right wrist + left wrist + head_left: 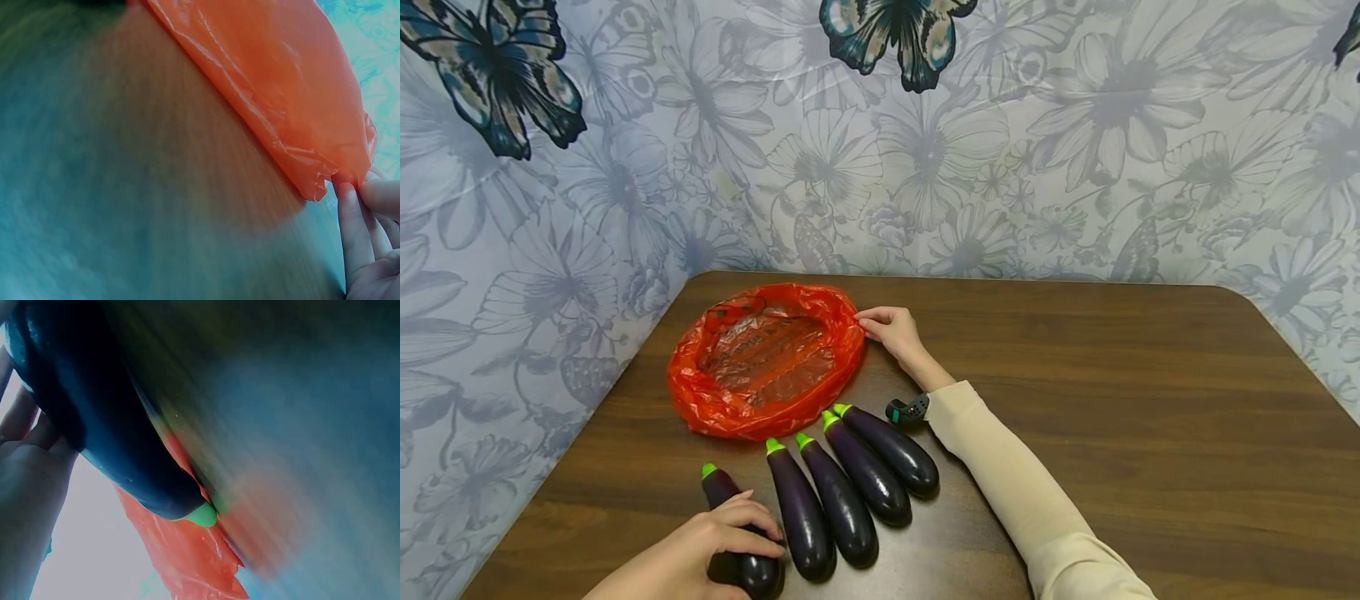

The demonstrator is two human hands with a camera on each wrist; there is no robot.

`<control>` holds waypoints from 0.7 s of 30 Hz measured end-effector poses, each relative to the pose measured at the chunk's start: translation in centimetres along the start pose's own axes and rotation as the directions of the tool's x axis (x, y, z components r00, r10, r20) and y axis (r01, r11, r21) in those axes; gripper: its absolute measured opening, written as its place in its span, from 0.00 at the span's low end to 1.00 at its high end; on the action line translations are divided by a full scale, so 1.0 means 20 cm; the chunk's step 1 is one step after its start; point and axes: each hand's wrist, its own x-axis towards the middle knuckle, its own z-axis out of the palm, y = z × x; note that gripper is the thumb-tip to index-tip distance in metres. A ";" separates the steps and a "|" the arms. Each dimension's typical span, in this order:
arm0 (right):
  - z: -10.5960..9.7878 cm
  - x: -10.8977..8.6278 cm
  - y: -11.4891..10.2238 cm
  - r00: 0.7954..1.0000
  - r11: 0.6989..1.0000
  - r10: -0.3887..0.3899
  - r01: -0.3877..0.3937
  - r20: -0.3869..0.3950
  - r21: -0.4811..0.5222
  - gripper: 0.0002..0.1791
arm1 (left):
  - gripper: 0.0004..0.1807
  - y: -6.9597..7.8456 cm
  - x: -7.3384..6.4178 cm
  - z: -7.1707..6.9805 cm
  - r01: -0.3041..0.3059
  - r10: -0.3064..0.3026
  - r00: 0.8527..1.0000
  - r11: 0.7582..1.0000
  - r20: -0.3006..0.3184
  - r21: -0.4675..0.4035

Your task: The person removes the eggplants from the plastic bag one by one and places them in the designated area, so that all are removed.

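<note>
A red plastic bag (688, 392) lies spread on the table with its mouth wide and its rim rolled outward. The right hand (891, 332) pinches the bag's right edge between thumb and fingers, as the right wrist view also shows. At the front left, the left hand (722, 537) grips an eggplant (718, 486) from above, fingers curled over its thick end; its green tip points toward the bag. To the right of that hand several more eggplants (801, 521) lie side by side, stems toward the bag. In the left wrist view the held eggplant (106, 419) lies along the tabletop.
The brown wooden table (1112, 417) extends far to the right. Behind it stands a wall (925, 183) with floral wallpaper and butterfly decorations (898, 37). A dark wrist strap with a camera (908, 411) sits at the right wrist, close to the rightmost eggplant.
</note>
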 end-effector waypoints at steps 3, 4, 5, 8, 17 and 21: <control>0.00 0.00 0.01 1.000 1.000 0.001 -0.002 0.004 0.002 0.08 | 0.23 0.00 0.01 0.00 0.014 -0.014 1.000 1.000 -0.006 -0.011; 0.01 0.00 0.01 1.000 1.000 0.001 -0.001 0.005 0.000 0.08 | 0.23 0.00 0.01 0.00 0.002 -0.002 1.000 1.000 -0.009 -0.001; 0.01 0.00 0.01 1.000 1.000 0.000 0.000 0.004 -0.002 0.08 | 0.23 0.00 0.01 0.00 -0.010 0.010 1.000 1.000 -0.013 0.008; 0.01 0.00 0.01 1.000 1.000 -0.005 0.005 -0.002 -0.009 0.08 | 0.24 0.01 0.01 -0.01 -0.020 0.020 0.999 1.000 -0.039 -0.011; 0.01 0.00 0.00 1.000 1.000 -0.006 0.006 -0.005 -0.022 0.08 | 0.28 0.04 -0.08 -0.05 0.070 -0.063 0.989 0.996 -0.135 0.050; 0.01 0.00 0.00 1.000 1.000 -0.002 0.002 -0.002 -0.018 0.08 | 0.29 0.05 -0.12 -0.07 0.071 -0.045 0.979 0.990 -0.200 0.126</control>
